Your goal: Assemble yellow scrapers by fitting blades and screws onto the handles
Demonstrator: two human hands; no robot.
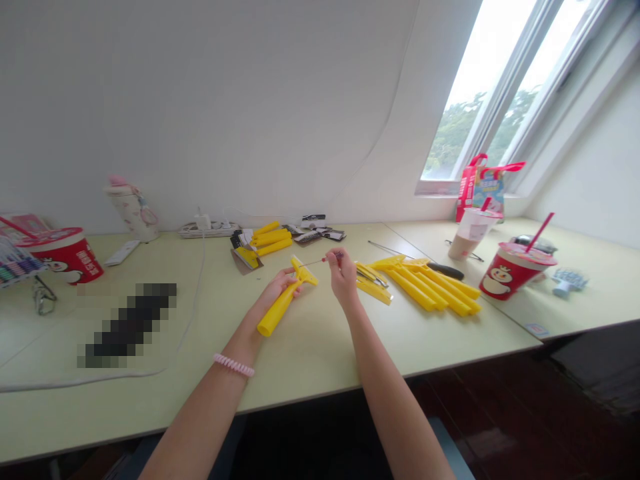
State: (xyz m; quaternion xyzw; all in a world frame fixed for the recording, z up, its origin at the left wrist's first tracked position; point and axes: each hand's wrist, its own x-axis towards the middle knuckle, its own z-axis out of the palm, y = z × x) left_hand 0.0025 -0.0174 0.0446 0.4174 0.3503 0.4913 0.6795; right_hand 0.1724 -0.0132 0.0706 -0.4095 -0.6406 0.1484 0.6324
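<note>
My left hand (278, 289) grips a yellow plastic scraper (279, 308) by its handle, with the wide head pointing up and to the right. My right hand (343, 273) pinches a thin small screwdriver (315, 263) between its fingers. The screwdriver's metal shaft reaches left to the scraper's head, and its tip seems to touch there. The hands are close together above the pale green desk (310, 347), and a pink coil bracelet (233, 365) circles my left wrist.
Several yellow scrapers (430, 290) lie to the right, near metal parts (373, 275) and a black-handled tool (445, 270). More yellow handles (270, 238) lie at the back. Red paper cups (60, 257) stand at both ends. The desk's front edge runs below my forearms.
</note>
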